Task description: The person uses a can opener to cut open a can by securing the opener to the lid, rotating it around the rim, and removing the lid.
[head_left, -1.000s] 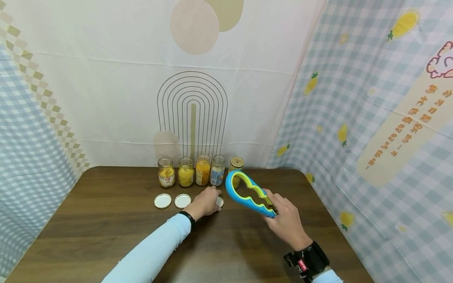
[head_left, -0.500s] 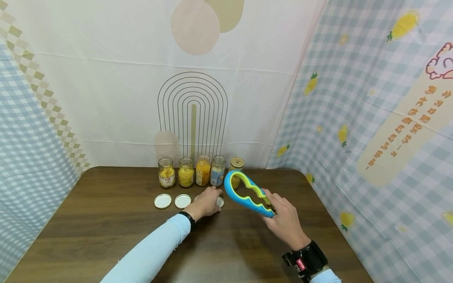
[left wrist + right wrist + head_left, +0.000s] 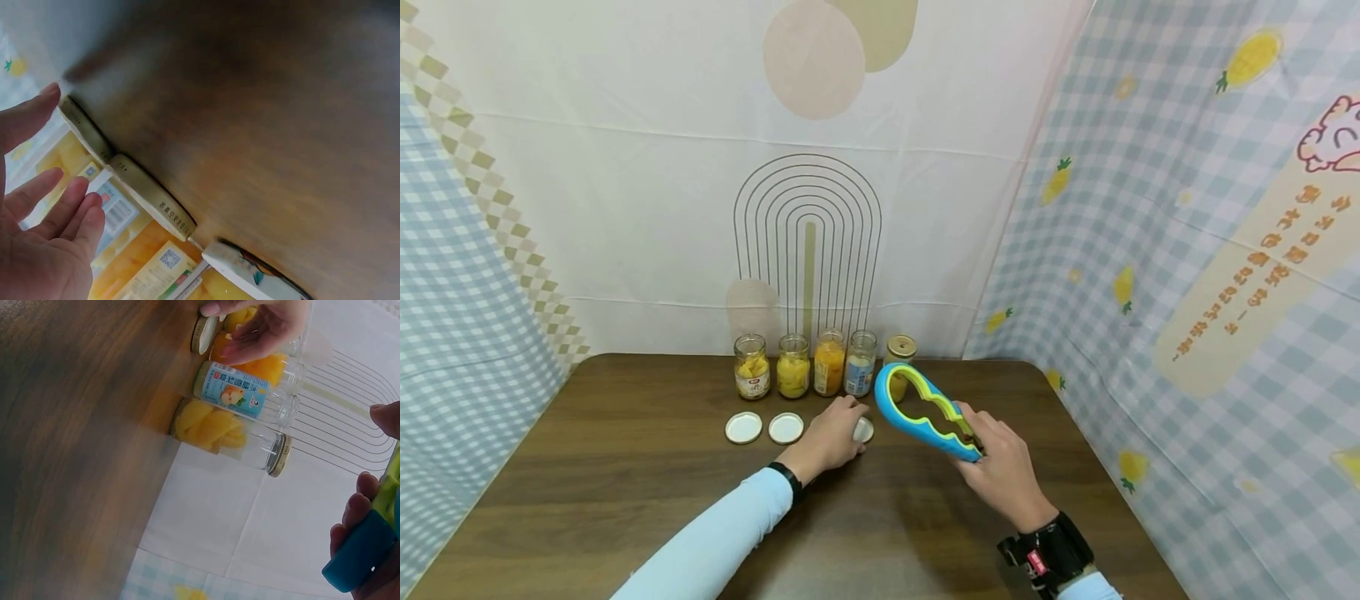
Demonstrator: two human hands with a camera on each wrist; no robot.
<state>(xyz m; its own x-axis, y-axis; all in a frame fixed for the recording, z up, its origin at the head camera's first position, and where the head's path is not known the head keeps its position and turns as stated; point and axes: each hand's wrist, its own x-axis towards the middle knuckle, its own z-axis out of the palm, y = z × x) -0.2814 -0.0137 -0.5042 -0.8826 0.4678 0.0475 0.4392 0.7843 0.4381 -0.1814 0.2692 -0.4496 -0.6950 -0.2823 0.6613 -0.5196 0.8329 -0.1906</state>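
My left hand (image 3: 827, 440) is low over the table beside a lid (image 3: 865, 430) that lies white inside up. In the left wrist view its fingers are apart and loosely bent, with the thumb tip right at the edge of that gold-sided lid (image 3: 87, 129). My right hand (image 3: 1002, 467) grips a blue and yellow-green jar opener (image 3: 925, 430) by its handle end, raised over the table. Behind the loop stands a jar with its gold lid on (image 3: 280, 456). Lidless to its left are a blue-labelled jar (image 3: 859, 375) and an orange-filled jar (image 3: 829, 371).
Two more lidless jars of yellow fruit, one at the far left (image 3: 752, 375) and one beside it (image 3: 793, 375), complete the back row. Two upturned lids lie in front, a left one (image 3: 743, 427) and a right one (image 3: 786, 428). A white cloth (image 3: 647, 225) hangs behind the table (image 3: 625, 500).
My left hand has shifted slightly left, away from the rightmost lid, and more of that lid shows. The right hand keeps the jar opener almost in the same spot.
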